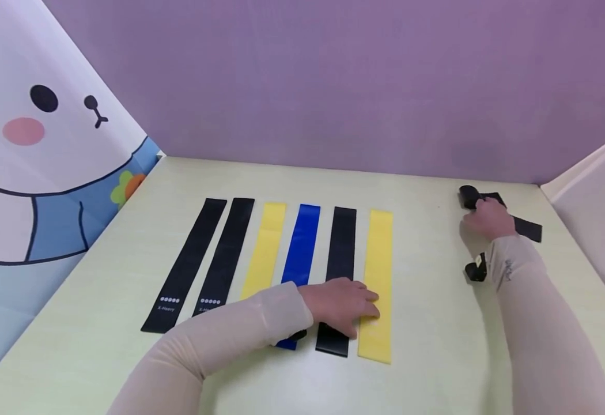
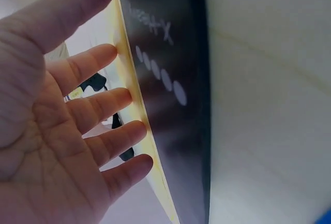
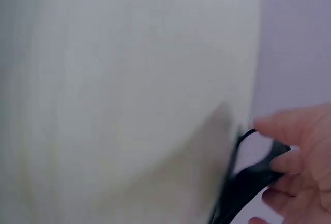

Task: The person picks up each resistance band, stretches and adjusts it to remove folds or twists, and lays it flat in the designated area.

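Note:
Flat resistance bands lie side by side on the table. My left hand (image 1: 341,302), fingers spread and fairly straight, is over a black resistance band (image 1: 341,242) marked X-Heavy, its fingertips over the rightmost yellow band (image 1: 380,248). In the left wrist view, the open palm (image 2: 57,125) faces the edges of these two bands. At the far right, my right hand (image 1: 489,219) pinches a black resistance band (image 1: 469,197). Its looped end (image 3: 248,182) bends up between thumb and fingers in the right wrist view. Another black stretch (image 1: 528,229) lies by the wrist.
Left of the left hand lie a blue band (image 1: 302,242), a second yellow band (image 1: 267,248) and two black bands (image 1: 188,265). A purple panel (image 1: 333,86) stands along the table's (image 1: 427,323) back edge. A cartoon-printed sheet (image 1: 59,167) hangs on the left.

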### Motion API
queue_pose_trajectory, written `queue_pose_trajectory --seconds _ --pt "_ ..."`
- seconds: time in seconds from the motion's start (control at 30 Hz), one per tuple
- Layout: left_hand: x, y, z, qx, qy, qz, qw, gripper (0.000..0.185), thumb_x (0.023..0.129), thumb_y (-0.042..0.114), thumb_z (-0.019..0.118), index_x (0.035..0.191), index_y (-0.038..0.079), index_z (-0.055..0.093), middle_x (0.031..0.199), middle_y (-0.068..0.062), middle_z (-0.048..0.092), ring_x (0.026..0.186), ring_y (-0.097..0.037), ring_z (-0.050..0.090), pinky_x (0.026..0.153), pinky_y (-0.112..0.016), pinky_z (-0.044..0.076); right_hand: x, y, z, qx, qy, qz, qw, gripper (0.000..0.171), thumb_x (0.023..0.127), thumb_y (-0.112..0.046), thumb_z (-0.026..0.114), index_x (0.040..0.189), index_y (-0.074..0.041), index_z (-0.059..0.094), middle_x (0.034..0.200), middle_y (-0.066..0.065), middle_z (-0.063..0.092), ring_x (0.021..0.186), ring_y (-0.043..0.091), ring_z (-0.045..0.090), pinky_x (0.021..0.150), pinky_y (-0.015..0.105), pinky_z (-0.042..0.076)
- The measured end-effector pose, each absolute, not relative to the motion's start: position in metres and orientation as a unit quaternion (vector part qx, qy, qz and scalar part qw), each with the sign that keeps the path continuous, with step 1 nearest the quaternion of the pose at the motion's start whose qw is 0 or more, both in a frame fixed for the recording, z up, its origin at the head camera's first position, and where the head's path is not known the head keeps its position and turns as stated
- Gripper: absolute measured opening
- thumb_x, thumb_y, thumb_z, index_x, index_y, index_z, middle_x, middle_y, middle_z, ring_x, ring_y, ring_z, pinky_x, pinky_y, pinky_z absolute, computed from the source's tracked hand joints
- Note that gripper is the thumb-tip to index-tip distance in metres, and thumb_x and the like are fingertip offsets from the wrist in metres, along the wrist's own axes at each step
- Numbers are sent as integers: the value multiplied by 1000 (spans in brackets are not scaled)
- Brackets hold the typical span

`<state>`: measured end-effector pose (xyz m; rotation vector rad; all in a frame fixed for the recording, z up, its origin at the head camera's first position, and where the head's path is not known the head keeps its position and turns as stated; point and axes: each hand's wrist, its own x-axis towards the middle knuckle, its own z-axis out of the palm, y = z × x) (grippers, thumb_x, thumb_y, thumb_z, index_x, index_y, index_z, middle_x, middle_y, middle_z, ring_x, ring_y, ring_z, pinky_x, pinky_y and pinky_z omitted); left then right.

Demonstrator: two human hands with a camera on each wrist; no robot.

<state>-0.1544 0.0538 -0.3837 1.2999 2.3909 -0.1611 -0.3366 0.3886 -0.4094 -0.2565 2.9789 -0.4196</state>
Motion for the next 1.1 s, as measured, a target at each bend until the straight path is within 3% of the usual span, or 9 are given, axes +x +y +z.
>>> queue_pose_trajectory --seconds 0.1,0.2,0.3,0.43,0.57,0.67,0.77,0.83,1.1 --pt "-159 55 -382 461 860 -56 211 48 87 37 69 133 26 57 141 7 48 125 -12 45 100 -27 38 -332 386 -397 -100 980 -169 -29 37 88 -11 49 104 22 49 108 43 47 97 58 48 79 65 40" --pt "-165 57 -380 464 859 -44 212 40 88 36 68 126 24 61 124 9 58 107 -9 52 87 -24 42 -326 381 -381 -82 972 -208 -77 38 91 -10 51 112 21 52 116 42 50 106 57 47 89 62 37" --pt "-172 60 -378 456 865 -25 207 39 90 37 65 126 23 62 123 8 60 108 -9 54 89 -23 43 -317 375 -364 -37 957 -272 -93 48 95 -17 53 127 18 47 127 38 45 120 53 42 101 57 32" --pt "-182 62 -370 412 892 30 182 43 94 37 60 133 21 58 138 4 52 127 -14 47 103 -30 38 -302 360 -342 29 918 -383 -102 52 95 -31 56 132 6 51 130 25 49 125 28 49 102 39 39" --pt "-193 63 -358 361 915 123 131 42 96 34 58 134 17 56 138 3 53 127 -14 47 105 -29 36 -285 339 -319 50 874 -473 -100 55 91 -36 63 134 -2 53 133 9 54 114 4 50 96 24 42" --pt "-202 62 -348 323 917 212 98 41 97 29 57 134 13 55 137 1 54 125 -14 49 105 -26 35 -272 324 -305 21 845 -524 -108 42 90 -30 67 127 -11 61 114 -10 65 105 1 52 89 17 44" --pt "-211 59 -342 288 910 290 77 41 98 25 56 136 11 52 138 -1 52 125 -15 49 105 -26 35 -260 311 -295 -36 816 -565 -112 20 88 -17 69 108 -22 73 87 -24 64 91 -1 53 76 11 44" --pt "-217 57 -339 272 902 330 67 41 99 21 54 138 10 50 139 -2 51 125 -17 48 104 -27 37 -252 304 -290 -72 806 -579 -102 23 88 -10 68 97 -30 75 81 -26 64 87 -4 53 72 9 43" --pt "-236 49 -336 249 883 395 35 41 99 15 53 139 9 47 134 -8 55 119 -22 51 97 -29 44 -228 280 -283 -166 804 -566 -75 32 90 6 54 116 -6 69 96 -20 64 91 -1 57 79 11 47"
